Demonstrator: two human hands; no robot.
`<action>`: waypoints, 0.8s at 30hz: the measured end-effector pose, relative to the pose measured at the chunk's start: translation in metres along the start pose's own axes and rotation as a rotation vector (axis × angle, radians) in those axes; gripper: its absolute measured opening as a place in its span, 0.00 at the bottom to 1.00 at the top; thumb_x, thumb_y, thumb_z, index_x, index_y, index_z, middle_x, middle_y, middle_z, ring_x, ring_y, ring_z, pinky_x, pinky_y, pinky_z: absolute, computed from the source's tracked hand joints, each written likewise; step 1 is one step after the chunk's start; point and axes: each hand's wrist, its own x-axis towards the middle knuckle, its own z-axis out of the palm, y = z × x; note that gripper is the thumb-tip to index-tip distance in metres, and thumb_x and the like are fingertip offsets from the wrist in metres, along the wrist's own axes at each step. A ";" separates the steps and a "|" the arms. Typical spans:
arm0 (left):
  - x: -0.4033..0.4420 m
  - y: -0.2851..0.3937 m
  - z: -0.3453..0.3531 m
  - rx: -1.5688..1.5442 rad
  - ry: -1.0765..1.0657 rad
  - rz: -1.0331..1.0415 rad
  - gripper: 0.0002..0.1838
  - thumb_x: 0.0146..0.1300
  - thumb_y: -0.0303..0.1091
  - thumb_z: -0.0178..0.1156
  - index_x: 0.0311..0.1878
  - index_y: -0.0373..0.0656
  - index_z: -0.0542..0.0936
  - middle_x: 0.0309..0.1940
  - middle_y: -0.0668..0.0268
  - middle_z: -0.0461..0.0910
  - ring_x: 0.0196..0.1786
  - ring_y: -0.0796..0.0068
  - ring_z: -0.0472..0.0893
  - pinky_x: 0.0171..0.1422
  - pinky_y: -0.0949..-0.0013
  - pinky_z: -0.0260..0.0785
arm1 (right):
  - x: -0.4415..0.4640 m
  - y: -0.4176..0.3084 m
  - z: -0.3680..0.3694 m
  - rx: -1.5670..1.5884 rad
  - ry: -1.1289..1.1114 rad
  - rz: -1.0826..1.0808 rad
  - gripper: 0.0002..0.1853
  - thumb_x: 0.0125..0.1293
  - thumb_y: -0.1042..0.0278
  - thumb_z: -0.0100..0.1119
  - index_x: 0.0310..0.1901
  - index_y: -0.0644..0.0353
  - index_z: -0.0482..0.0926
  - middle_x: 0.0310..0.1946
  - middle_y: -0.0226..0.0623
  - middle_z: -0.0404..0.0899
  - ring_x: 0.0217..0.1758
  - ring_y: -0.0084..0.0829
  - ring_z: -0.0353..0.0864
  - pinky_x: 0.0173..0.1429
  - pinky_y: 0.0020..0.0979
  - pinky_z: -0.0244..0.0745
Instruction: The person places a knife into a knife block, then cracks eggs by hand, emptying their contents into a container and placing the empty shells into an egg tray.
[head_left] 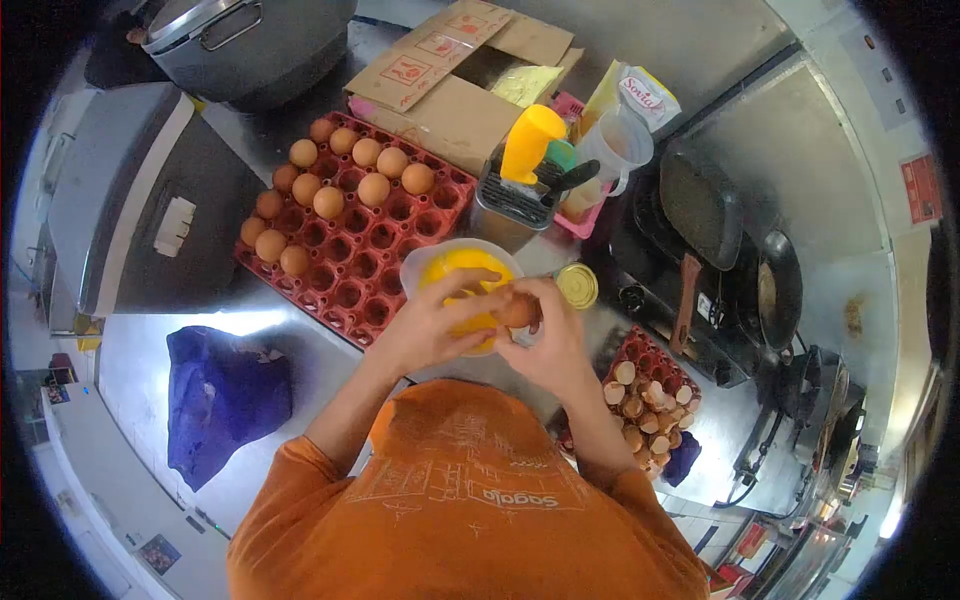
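Observation:
My right hand is closed round a brown egg beside the right part of a translucent bowl. The bowl holds yellow egg liquid. Over the bowl, my left hand has its fingers spread, with the tips close to the egg; whether they touch it I cannot tell. A red egg tray behind and left of the bowl carries several whole brown eggs in its far and left cups. Close to my right hand stands a jar with a gold lid.
Empty eggshells fill a smaller red tray at the right. A knife block, a clear jug and a cardboard box stand behind the bowl. Pans rest on a stove at right; purple cloth lies left.

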 end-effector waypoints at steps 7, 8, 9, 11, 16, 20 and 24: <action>-0.002 -0.004 -0.002 -0.036 0.041 0.010 0.23 0.53 0.33 0.76 0.52 0.41 0.83 0.52 0.57 0.82 0.53 0.56 0.84 0.55 0.60 0.80 | 0.012 -0.011 -0.005 0.070 -0.028 0.032 0.24 0.50 0.75 0.72 0.51 0.66 0.79 0.46 0.46 0.80 0.45 0.42 0.85 0.43 0.33 0.85; -0.002 -0.003 -0.001 -0.038 0.040 0.010 0.23 0.53 0.33 0.76 0.52 0.41 0.83 0.52 0.57 0.82 0.53 0.56 0.84 0.55 0.60 0.80 | 0.012 -0.011 -0.003 0.059 -0.030 0.046 0.23 0.50 0.76 0.72 0.50 0.67 0.79 0.45 0.46 0.81 0.44 0.42 0.86 0.44 0.34 0.85; -0.001 -0.002 0.001 -0.088 0.059 -0.043 0.23 0.52 0.33 0.77 0.52 0.40 0.83 0.51 0.57 0.83 0.53 0.57 0.84 0.55 0.60 0.80 | 0.013 -0.011 -0.003 0.049 -0.032 0.058 0.22 0.50 0.77 0.71 0.49 0.68 0.80 0.45 0.46 0.82 0.44 0.42 0.86 0.45 0.34 0.85; 0.001 -0.001 0.003 -0.139 0.075 -0.095 0.24 0.51 0.33 0.77 0.52 0.39 0.83 0.50 0.56 0.83 0.53 0.58 0.84 0.55 0.60 0.81 | 0.016 -0.013 -0.003 0.058 -0.040 0.082 0.23 0.49 0.77 0.70 0.50 0.68 0.81 0.46 0.45 0.82 0.44 0.38 0.87 0.45 0.32 0.86; 0.003 0.000 0.005 -0.218 0.085 -0.225 0.24 0.49 0.31 0.76 0.51 0.39 0.83 0.47 0.56 0.85 0.49 0.60 0.86 0.54 0.62 0.82 | 0.017 -0.007 0.001 0.061 -0.041 0.118 0.24 0.48 0.78 0.69 0.51 0.68 0.81 0.47 0.46 0.83 0.45 0.34 0.87 0.46 0.29 0.87; 0.001 -0.009 -0.001 -0.205 0.094 -0.242 0.23 0.49 0.27 0.75 0.51 0.38 0.83 0.47 0.60 0.86 0.48 0.67 0.87 0.52 0.66 0.84 | 0.019 -0.005 -0.003 0.045 -0.074 0.118 0.23 0.48 0.78 0.69 0.49 0.69 0.80 0.46 0.45 0.83 0.43 0.37 0.86 0.48 0.34 0.84; 0.005 -0.008 -0.020 -0.165 -0.057 -0.247 0.22 0.48 0.24 0.73 0.49 0.38 0.83 0.42 0.61 0.86 0.45 0.69 0.87 0.49 0.68 0.83 | 0.018 0.001 -0.012 -0.031 -0.165 0.051 0.20 0.48 0.80 0.69 0.46 0.65 0.79 0.47 0.41 0.79 0.43 0.41 0.83 0.51 0.38 0.80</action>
